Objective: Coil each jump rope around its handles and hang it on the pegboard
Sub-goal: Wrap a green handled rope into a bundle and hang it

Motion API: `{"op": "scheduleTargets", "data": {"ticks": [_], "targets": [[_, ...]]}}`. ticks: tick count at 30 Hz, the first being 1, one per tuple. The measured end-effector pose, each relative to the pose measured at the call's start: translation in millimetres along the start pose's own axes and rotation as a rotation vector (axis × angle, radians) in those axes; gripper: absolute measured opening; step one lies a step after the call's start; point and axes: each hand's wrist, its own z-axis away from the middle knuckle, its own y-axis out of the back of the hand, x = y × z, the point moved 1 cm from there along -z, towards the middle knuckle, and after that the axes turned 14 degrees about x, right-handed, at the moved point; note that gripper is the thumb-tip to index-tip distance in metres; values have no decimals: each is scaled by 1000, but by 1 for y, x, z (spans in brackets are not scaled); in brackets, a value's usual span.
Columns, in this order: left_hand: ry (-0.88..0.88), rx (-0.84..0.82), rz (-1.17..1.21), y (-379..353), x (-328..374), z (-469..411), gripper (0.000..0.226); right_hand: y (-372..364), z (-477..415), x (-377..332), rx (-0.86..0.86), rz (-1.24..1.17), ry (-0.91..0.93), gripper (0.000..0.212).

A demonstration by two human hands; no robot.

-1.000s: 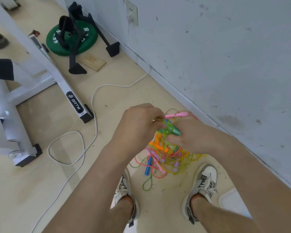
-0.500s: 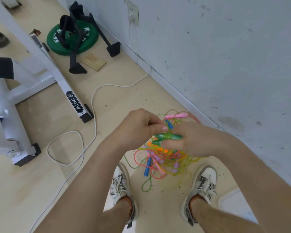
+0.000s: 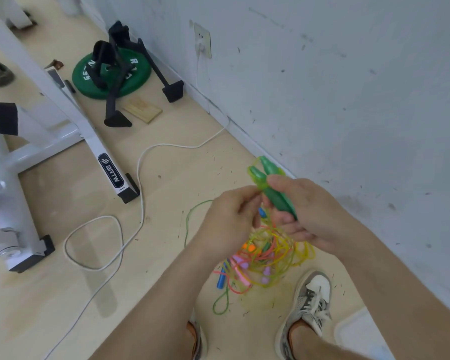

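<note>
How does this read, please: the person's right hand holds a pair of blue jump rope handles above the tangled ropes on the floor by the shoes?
Not quite. The head view shows the right hand holding green handles, not blue. The rest holds: they are above the tangled ropes on the floor by the shoes.

Two green handles, one weight plate, two shoes
</note>
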Motion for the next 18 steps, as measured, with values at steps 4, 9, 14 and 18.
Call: {"op": "scheduleTargets", "data": {"ticks": [4, 9, 14, 18], "targets": [[-329, -8, -680, -4, 1, 4, 27, 1, -8, 8, 218, 307, 60, 44], [-556, 0, -785, -1, 19, 8, 19, 2, -11, 12, 269, 554, 89, 45], [-622, 133, -615, 8, 10, 5, 9, 5, -6, 13, 149, 593, 9, 64], [-584, 29, -549, 11, 8, 3, 22, 1, -2, 11, -1, 632, -81, 81]]}}
